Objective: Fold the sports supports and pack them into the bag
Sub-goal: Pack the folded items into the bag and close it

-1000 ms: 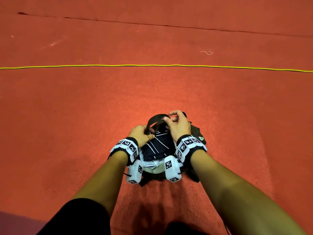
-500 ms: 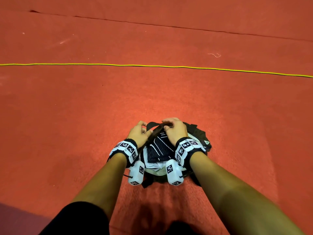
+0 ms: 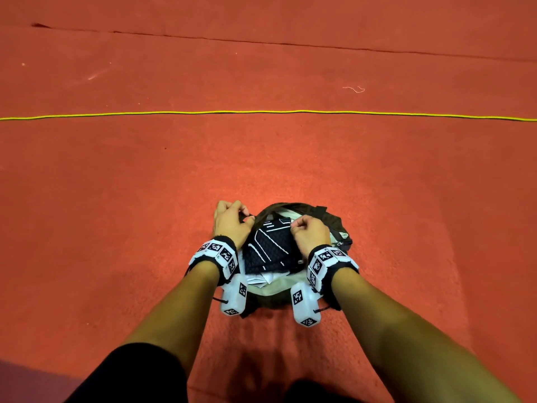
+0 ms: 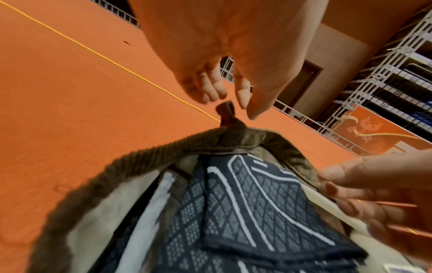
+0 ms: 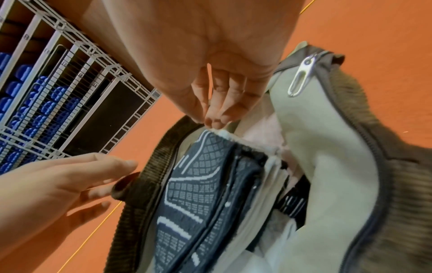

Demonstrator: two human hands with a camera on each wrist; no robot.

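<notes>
Head view: folded sports support [image 3: 268, 245] lies inside the open bag [image 3: 334, 221]; left hand [image 3: 229, 221] pinches the bag's edge tab, right hand [image 3: 309, 232] pinches the support's top corner. Closing remains.

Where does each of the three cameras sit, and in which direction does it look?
Head: worn on the head, looks forward and down at the brown corduroy bag on the red floor; both forearms, left hand and right hand show.
Left wrist: sits on the left wrist, looks along the fingers at the bag's small loop.
Right wrist: sits on the right wrist, looks along the fingers pinching the folded dark patterned sports support.
Shared: both wrist views show the support inside the open bag.
</notes>
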